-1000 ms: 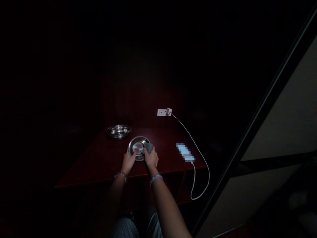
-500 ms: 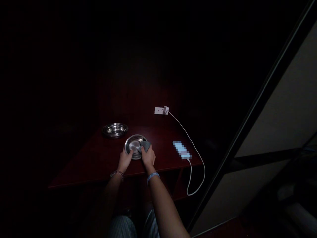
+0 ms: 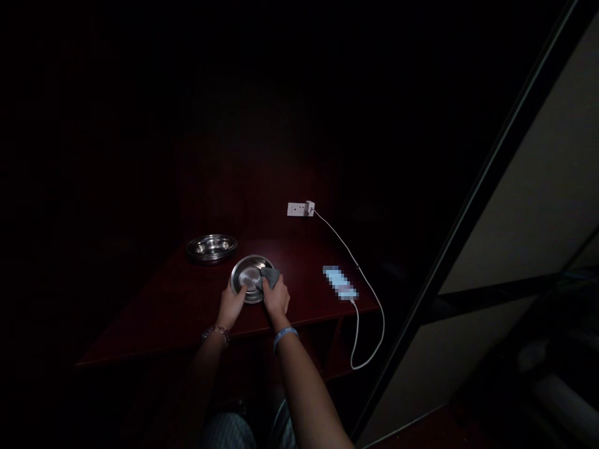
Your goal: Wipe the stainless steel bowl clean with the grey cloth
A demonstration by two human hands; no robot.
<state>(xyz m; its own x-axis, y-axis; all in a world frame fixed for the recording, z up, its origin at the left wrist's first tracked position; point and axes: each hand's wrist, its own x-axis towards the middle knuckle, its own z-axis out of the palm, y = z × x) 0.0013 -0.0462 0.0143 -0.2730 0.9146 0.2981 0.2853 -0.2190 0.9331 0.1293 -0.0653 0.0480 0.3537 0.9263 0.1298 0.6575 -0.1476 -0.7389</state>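
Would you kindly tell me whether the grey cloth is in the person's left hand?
No, the cloth is in the right hand, while the left hand holds the bowl by its near left side.

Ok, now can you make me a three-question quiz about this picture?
1. True or false: the right hand holds a small grey cloth.
2. Where is the white, boxy charger plug: (a) on the dark red table, (b) in the white rectangular wall socket, (c) on the floor?
3. Fill the gap: the left hand grips the ____ of a round, silver metal bowl.

Key: 1. True. 2. b. 3. Rim.
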